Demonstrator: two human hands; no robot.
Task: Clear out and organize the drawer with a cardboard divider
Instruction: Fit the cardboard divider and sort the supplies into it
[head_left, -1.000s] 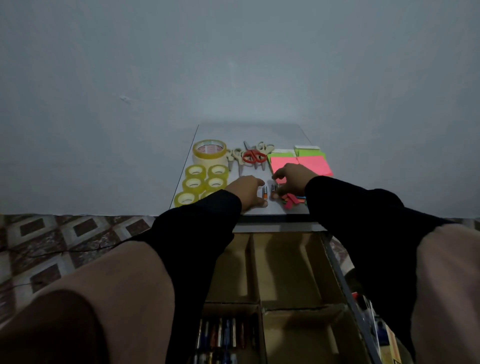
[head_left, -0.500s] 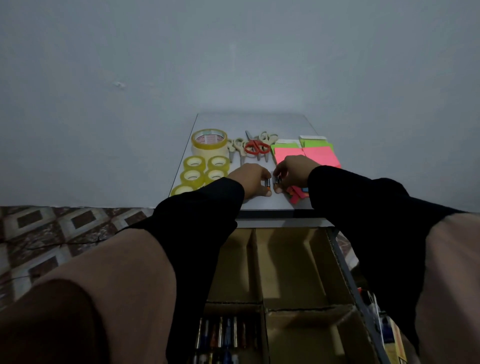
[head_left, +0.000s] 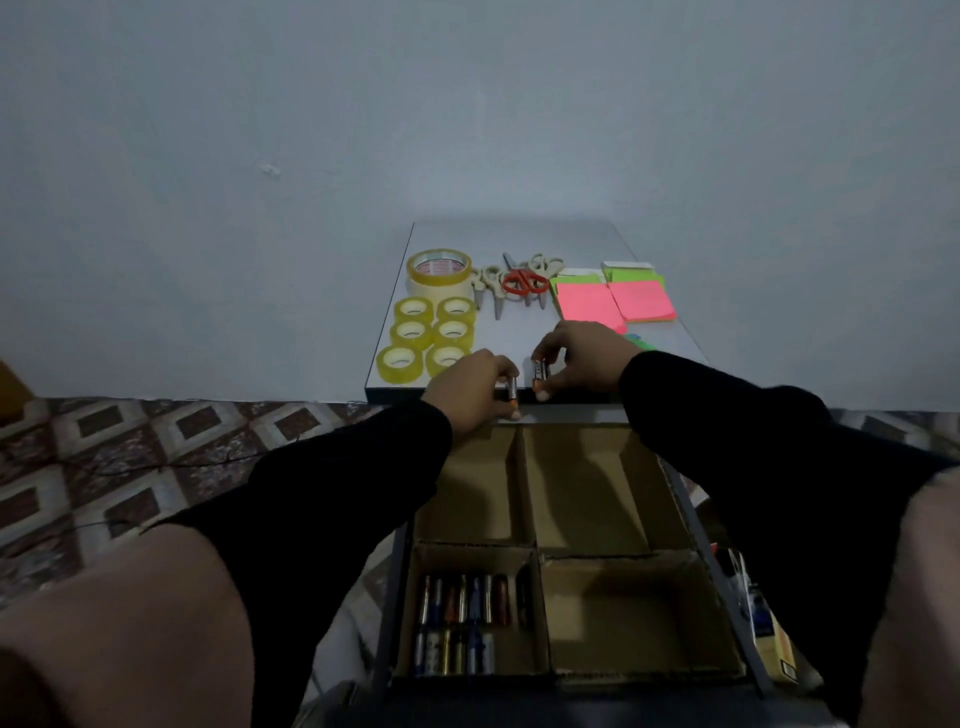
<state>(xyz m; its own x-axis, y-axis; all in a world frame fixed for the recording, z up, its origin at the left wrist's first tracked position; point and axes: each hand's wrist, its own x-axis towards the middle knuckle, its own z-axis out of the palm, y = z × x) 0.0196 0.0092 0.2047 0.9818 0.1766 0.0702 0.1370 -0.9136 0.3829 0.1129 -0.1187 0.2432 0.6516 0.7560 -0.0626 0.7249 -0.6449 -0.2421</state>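
The open drawer (head_left: 691, 519) holds a cardboard divider (head_left: 537, 551) with four compartments. Several batteries (head_left: 467, 623) lie in the near left compartment; the other three hold nothing. Above the drawer's far edge, at the front of the white tabletop (head_left: 509, 343), my left hand (head_left: 470, 387) pinches a silver and orange battery (head_left: 512, 391). Beside it my right hand (head_left: 576, 358) pinches a dark battery with an orange end (head_left: 538, 375). Both batteries are off the tabletop.
On the tabletop lie a large tape roll (head_left: 439, 267), several small yellow tape rolls (head_left: 428, 332), scissors (head_left: 522, 283) and pink and green sticky notes (head_left: 613, 299). A wall stands behind, patterned floor tiles (head_left: 130, 441) to the left. Packaged items (head_left: 763, 613) sit right of the drawer.
Both hands have drawn back from the tabletop toward the drawer, each lifting a battery off the surface. The view has tilted so more of the drawer shows.
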